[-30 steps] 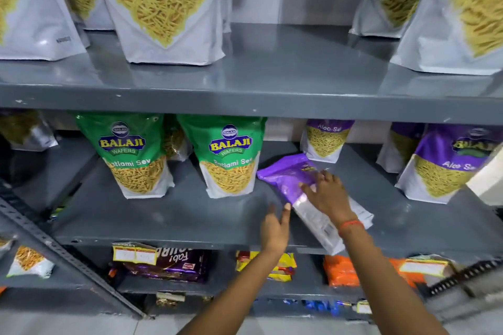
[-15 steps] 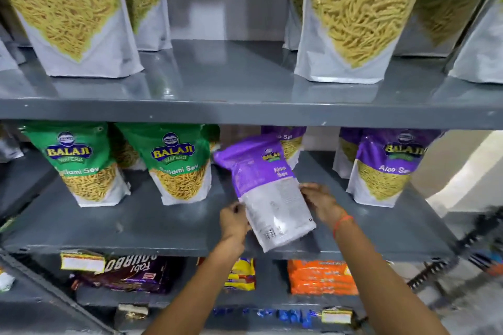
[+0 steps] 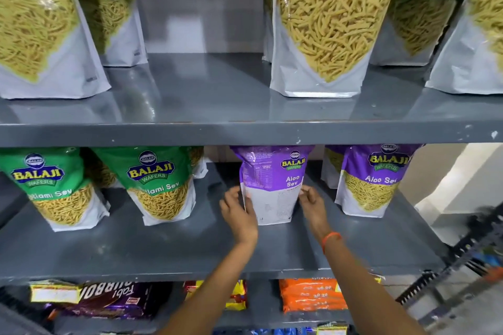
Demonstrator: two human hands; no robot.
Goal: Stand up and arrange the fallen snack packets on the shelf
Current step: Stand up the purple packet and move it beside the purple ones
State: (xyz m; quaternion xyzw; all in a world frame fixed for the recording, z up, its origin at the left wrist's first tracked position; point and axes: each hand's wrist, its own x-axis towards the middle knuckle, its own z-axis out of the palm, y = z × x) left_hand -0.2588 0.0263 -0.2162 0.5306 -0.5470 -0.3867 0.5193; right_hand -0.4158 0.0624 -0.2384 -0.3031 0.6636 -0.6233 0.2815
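A purple Aloo Sev packet [image 3: 270, 185] stood upright on the middle shelf [image 3: 190, 247], its back panel with the printed text facing the camera and its base resting on the grey metal. The left hand [image 3: 239, 215] pressed against the packet's lower left edge, fingers curled around it, and the right hand [image 3: 313, 205] pinched the lower right edge, so both hands were closed on the packet. An orange thread band [image 3: 330, 241] circled the right wrist.

To the left of the held packet stood two green Ratlami Sev packets [image 3: 160, 185], upright and front-facing, with more partly hidden behind them. To the right, just apart, stood another Aloo Sev packet [image 3: 373, 179], also front-facing.

On the upper shelf [image 3: 217, 106] a large Ratlami Sev pouch [image 3: 326, 27] stood above the held packet, with purple-topped pouches [image 3: 40, 27] at the left. Below the middle shelf lay a dark purple biscuit pack [image 3: 109, 299] and orange packs [image 3: 307, 294], lying flat.
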